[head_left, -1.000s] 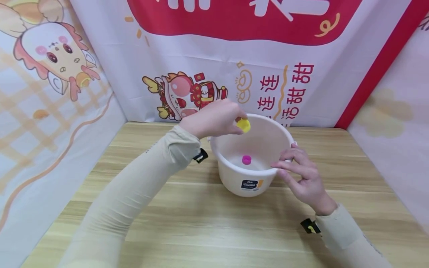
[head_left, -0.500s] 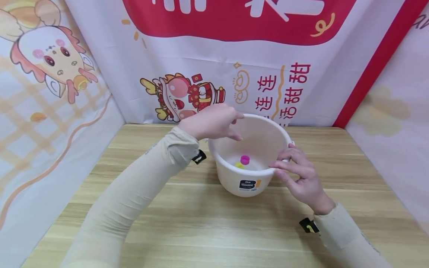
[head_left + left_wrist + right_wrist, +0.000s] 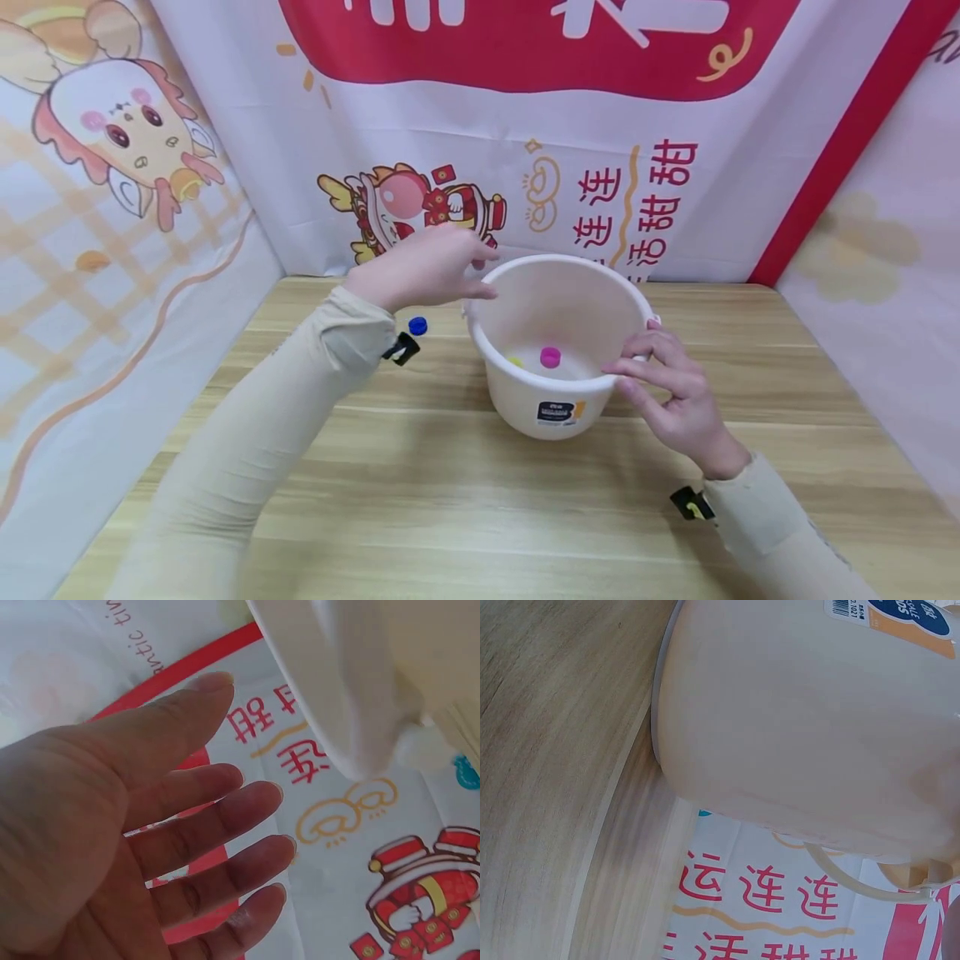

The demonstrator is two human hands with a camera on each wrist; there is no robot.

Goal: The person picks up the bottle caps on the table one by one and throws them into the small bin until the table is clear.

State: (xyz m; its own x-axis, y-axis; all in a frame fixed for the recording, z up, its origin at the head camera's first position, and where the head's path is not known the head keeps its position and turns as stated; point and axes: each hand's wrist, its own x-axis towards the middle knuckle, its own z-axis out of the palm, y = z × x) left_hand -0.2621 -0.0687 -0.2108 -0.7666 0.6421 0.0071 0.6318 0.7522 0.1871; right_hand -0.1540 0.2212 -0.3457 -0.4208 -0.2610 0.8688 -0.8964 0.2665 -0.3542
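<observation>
A white plastic bucket point(image 3: 545, 417) stands upright on the wooden table. Inside at the bottom lie a pink bottle cap point(image 3: 551, 357) and a yellow cap point(image 3: 516, 362), the latter mostly hidden by the near wall. My left hand point(image 3: 427, 265) hovers just left of the bucket's rim, holding nothing. In the left wrist view its fingers point(image 3: 247, 810) are spread and relaxed, apart from the bucket point(image 3: 330, 697). With fingers and thumb my right hand point(image 3: 678, 400) grips the rim on the right side. A blue cap point(image 3: 417, 326) rests on the table below my left wrist.
A white banner point(image 3: 450, 108) with red print hangs behind the table point(image 3: 450, 517). Printed cloth walls point(image 3: 90, 275) border it on the left and right. The bucket's handle point(image 3: 855, 885) shows in the right wrist view.
My left hand has let the yellow cap drop into the bucket, then moved left, out past the rim. The blue cap has come into sight. My right hand stays on the rim.
</observation>
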